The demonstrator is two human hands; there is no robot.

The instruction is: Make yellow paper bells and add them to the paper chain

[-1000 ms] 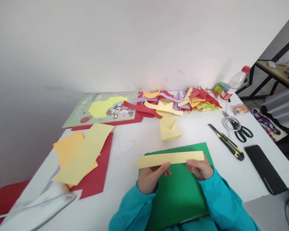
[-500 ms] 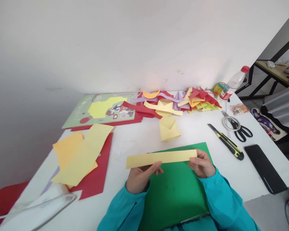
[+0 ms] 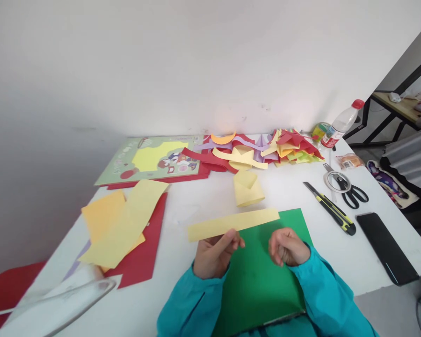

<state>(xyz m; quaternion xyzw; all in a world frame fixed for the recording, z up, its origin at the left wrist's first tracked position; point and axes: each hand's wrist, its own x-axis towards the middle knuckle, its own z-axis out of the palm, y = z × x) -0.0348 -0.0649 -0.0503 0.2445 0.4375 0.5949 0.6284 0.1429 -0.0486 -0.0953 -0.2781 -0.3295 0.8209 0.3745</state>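
Observation:
A long pale yellow paper strip (image 3: 233, 223) hangs tilted above the table, its right end higher. My left hand (image 3: 215, 255) pinches its lower edge near the middle. My right hand (image 3: 286, 247) is off the strip, fingers curled in a loose fist with nothing in them. Both hands hover over a green sheet (image 3: 263, 281) lying at the front of the white table (image 3: 203, 201). Both sleeves are teal.
A folded yellow paper piece (image 3: 247, 188) sits behind the green sheet. Coloured paper scraps (image 3: 263, 150) and a craft book (image 3: 150, 159) line the wall. Loose yellow and red sheets (image 3: 126, 224) lie left. A utility knife (image 3: 331, 209), scissors (image 3: 349, 189), phone (image 3: 386, 248) and bottle (image 3: 340, 124) lie right.
My right hand has let go of the strip's right end and curled shut. The strip, held only by my left hand, has tilted and moved slightly away from me.

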